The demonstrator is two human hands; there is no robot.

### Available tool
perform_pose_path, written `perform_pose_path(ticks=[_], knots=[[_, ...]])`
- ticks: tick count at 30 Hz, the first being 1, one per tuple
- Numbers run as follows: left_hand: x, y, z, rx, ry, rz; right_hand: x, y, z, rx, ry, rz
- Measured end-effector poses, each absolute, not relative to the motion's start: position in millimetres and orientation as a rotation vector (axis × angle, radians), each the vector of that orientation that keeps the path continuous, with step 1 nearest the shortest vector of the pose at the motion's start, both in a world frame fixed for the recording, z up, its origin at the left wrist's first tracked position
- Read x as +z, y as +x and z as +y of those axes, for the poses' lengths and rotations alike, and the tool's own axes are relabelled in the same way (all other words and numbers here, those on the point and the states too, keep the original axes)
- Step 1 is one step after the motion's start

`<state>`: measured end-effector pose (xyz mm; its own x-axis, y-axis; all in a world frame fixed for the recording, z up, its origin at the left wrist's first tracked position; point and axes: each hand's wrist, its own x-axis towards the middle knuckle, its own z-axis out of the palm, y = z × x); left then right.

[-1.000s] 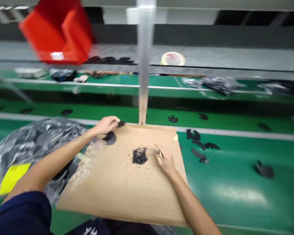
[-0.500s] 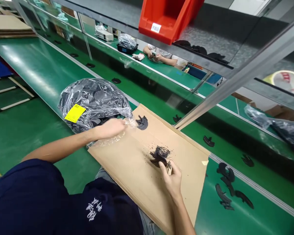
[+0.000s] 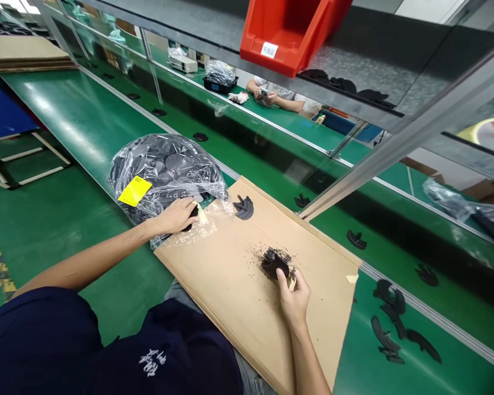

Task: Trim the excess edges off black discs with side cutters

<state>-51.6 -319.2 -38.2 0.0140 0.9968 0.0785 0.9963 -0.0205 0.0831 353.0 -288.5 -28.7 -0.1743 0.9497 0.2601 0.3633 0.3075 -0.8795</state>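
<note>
My left hand [image 3: 176,215] is at the mouth of a clear plastic bag [image 3: 160,175] full of dark flat parts. Its fingers are closed on a black plastic part [image 3: 193,215], mostly hidden by the hand and film. Over the cardboard sheet [image 3: 226,269], my right hand [image 3: 296,299] pinches a dark curved plastic part [image 3: 275,265]. A small tool with a pale handle [image 3: 292,281] is also in that hand; its kind is unclear. Black crumbs [image 3: 286,254] lie scattered around this part. Another black curved part [image 3: 243,207] rests on the cardboard near the bag.
Several black parts [image 3: 389,323] lie on the green bench to the right, others [image 3: 357,239] along the green strip behind. A metal post [image 3: 379,131] slants beside the cardboard. Overhead, a shelf carries a red bin [image 3: 292,41]. Across the bench, a person's hands [image 3: 267,96] hold a phone.
My left hand has drawn back left from the bag's edge, and a black part now shows in its fingers. The dark part in my right hand has turned slightly over the crumbs.
</note>
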Motion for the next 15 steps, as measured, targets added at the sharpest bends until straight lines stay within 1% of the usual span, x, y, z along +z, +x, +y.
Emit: perform_pose_path(ticks=[4,8,11,15], knots=[[-37,-72,-289,0.353,2.064,2.441,-29,356,-288,0.830,-1.200,-1.705],[-24,-91,-257,0.476,1.953,2.538,-29,357,-289,0.807,-1.190,-1.731],[-18,-88,-246,0.458,1.935,2.534,-30,358,-289,0.811,-1.188,-1.743],[-21,-63,-258,0.304,1.984,2.462,-31,358,-290,0.783,-1.170,-1.779]])
